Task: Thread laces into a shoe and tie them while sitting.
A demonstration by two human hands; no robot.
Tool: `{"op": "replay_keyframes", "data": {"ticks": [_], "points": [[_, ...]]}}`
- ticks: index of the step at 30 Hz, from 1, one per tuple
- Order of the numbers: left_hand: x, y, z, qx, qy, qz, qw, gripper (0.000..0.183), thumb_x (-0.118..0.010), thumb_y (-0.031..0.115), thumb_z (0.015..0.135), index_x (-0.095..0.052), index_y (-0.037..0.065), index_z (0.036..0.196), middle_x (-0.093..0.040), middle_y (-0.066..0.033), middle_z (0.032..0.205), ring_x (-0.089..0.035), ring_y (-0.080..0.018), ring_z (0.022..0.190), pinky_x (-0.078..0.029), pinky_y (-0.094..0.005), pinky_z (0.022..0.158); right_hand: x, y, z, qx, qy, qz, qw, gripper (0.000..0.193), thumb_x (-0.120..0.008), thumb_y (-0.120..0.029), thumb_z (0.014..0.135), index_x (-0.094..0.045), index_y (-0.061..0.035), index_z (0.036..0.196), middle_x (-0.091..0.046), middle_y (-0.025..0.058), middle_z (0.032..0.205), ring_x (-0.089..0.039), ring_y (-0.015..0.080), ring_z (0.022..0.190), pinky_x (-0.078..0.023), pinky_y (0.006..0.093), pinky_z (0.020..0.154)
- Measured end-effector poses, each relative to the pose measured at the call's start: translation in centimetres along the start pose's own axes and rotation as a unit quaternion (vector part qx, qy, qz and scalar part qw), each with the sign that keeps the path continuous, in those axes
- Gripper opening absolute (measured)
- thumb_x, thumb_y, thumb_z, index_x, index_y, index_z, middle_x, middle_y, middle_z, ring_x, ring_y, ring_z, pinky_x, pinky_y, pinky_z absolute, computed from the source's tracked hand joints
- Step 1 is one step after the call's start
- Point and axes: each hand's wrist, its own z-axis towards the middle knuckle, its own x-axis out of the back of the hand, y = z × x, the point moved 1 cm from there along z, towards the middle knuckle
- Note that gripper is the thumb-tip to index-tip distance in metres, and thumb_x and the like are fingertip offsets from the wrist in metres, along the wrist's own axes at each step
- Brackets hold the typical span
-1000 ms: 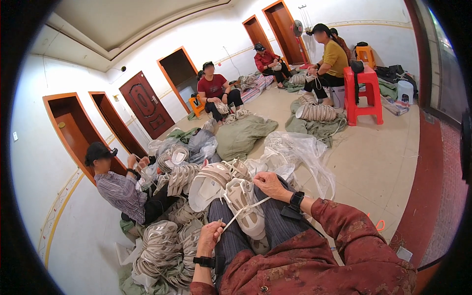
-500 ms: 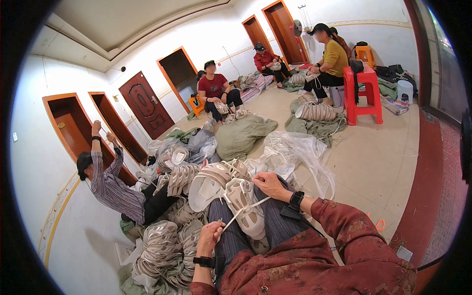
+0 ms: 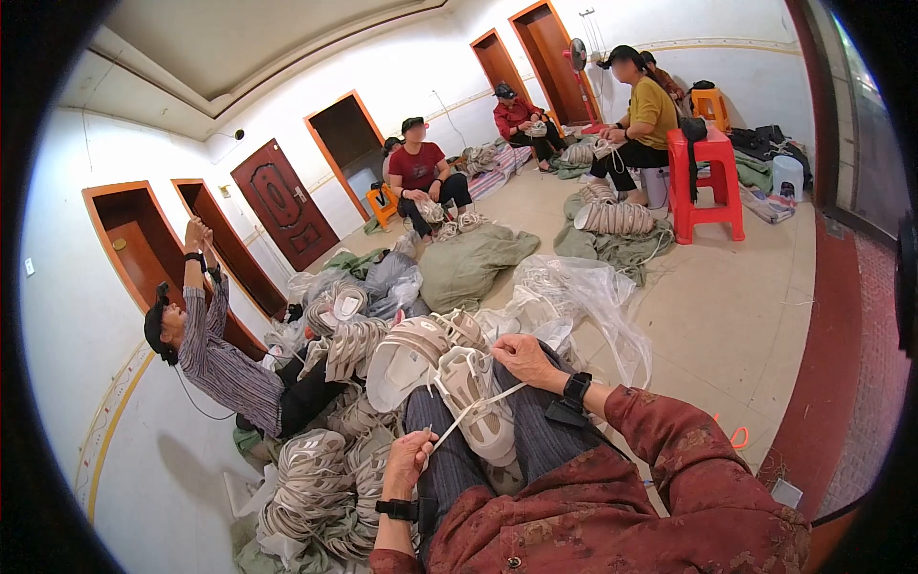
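A beige and white shoe upper (image 3: 470, 375) lies on my lap between my knees. A pale shoelace (image 3: 480, 406) runs across it, pulled out toward both sides. My left hand (image 3: 409, 456) is closed on one end of the lace, its tip poking up above the fingers. At the other side my right hand (image 3: 529, 363) pinches the lace near my right knee. Touching the shoe's left side is a larger stack of nested uppers (image 3: 402, 365).
Bundled uppers (image 3: 308, 488) are heaped at my left. Ahead lie a green sack (image 3: 478, 266) and clear plastic bags (image 3: 588, 297). A red stool (image 3: 706, 187) stands at the far right. A person in a striped shirt (image 3: 229, 368) sits close on the left; several others sit farther back.
My hands, the lace and the shoe upper stay in place. The person in stripes has raised both arms higher and tipped their head back. The seated person in red has shifted slightly.
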Motion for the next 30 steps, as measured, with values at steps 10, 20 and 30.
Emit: {"op": "replay_keyframes", "data": {"ticks": [10,20,30], "points": [[-0.5,0.2,-0.1,-0.003,0.000,0.003,1.000,0.019,-0.064,0.018,0.093,-0.066,-0.001,0.089,-0.056,0.0038,0.061,-0.044,-0.0007,0.044,-0.031,-0.0127,0.039,1.7,0.3,-3.0,-0.041,0.024,0.030,0.998,0.020,-0.063,-0.018,0.086,-0.064,0.0018,0.083,-0.059,0.0077,0.065,-0.052,0.0123,0.061,-0.044,0.0299,0.058],[-0.5,0.3,-0.2,0.005,-0.004,0.018,1.000,0.019,-0.063,0.017,0.093,-0.066,-0.001,0.087,-0.056,0.0034,0.061,-0.044,-0.0009,0.043,-0.032,-0.0125,0.038,6.4,2.8,-16.0,-0.149,0.093,-0.036,0.984,0.018,-0.058,-0.018,0.089,-0.063,0.0000,0.089,-0.061,0.0090,0.073,-0.056,0.0157,0.070,-0.046,0.0318,0.065],[-0.6,0.6,-0.1,0.017,-0.005,0.030,0.999,0.020,-0.063,0.018,0.093,-0.066,-0.001,0.087,-0.056,0.0035,0.061,-0.043,-0.0006,0.042,-0.032,-0.0126,0.038,7.7,3.9,-19.5,-0.237,-0.002,-0.072,0.969,0.023,-0.058,-0.021,0.091,-0.060,0.0020,0.090,-0.060,0.0092,0.077,-0.054,0.0168,0.074,-0.045,0.0337,0.069]]}}
